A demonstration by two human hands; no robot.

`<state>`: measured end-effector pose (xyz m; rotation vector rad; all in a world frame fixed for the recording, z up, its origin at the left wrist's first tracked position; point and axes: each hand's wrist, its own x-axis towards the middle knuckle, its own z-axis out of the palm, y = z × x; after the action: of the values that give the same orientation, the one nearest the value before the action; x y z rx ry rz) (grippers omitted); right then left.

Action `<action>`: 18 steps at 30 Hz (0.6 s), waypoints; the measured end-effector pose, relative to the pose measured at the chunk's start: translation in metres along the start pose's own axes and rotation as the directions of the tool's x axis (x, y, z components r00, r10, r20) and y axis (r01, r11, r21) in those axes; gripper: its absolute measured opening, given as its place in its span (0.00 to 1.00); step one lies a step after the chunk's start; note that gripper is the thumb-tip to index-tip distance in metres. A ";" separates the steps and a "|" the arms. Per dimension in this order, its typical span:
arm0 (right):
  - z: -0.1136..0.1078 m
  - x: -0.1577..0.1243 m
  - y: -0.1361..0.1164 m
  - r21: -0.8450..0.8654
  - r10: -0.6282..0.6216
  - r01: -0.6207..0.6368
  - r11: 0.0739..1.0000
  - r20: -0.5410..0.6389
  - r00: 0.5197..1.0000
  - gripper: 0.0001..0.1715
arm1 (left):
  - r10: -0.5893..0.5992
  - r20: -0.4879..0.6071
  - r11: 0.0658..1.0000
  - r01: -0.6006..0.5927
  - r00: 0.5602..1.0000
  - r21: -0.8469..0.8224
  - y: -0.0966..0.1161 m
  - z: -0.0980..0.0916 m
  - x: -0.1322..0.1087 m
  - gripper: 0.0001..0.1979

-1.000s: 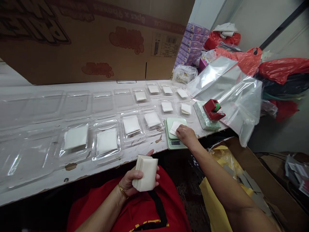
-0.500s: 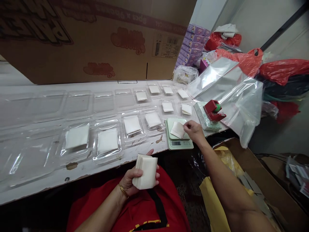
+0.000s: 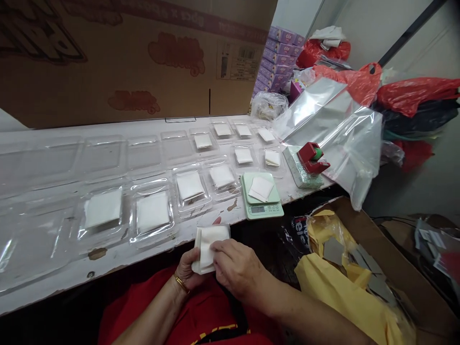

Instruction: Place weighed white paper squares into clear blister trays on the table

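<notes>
My left hand (image 3: 189, 267) is closed round a stack of cream-white square sheets (image 3: 205, 239) held over my lap, below the table edge. The fingers of my right hand (image 3: 235, 268) are pinched together on the top sheet at the stack's right side; the fingertips are partly hidden. Ahead and to the right, a pale green digital scale (image 3: 275, 210) carries a few of the same white sheets (image 3: 260, 189), slightly fanned. Clear plastic trays with small white stacks (image 3: 152, 212) stand left of the scale and behind it.
Bare clear trays (image 3: 104, 155) line the left of the white table (image 3: 143, 258). A cardboard box (image 3: 125, 62) stands behind. Right of the scale are a red tape dispenser (image 3: 312, 158) and plastic sheets (image 3: 334, 120). An open carton with yellow packaging (image 3: 334, 287) sits at lower right.
My right hand has left the scale and come back to the stack in my left hand. The sheets it was touching now lie on the scale. The view has shifted slightly right.
</notes>
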<state>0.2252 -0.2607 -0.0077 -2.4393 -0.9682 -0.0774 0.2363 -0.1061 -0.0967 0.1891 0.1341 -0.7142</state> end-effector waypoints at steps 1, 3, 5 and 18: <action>-0.001 0.000 0.001 0.004 -0.006 0.006 1.000 0.012 1.000 0.07 | -0.003 0.006 1.000 0.003 1.000 -0.003 0.000 0.000 -0.001 0.41; -0.005 0.000 0.003 0.017 -0.022 0.022 1.000 0.031 0.999 0.06 | -0.003 0.021 1.000 0.003 1.000 0.002 0.001 0.002 -0.001 0.41; -0.006 0.000 0.005 0.031 -0.032 0.030 0.999 0.055 0.998 0.07 | -0.002 0.042 1.000 0.001 0.999 0.009 0.000 0.004 0.000 0.40; -0.055 0.020 0.074 0.230 0.176 -0.133 0.964 -0.175 0.969 0.13 | 0.008 0.061 0.986 -0.018 0.998 0.165 0.007 0.019 0.002 0.44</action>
<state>0.2959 -0.3202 0.0120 -2.2481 -0.6608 -0.1446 0.2438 -0.1060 -0.0780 0.3268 0.0159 -0.7178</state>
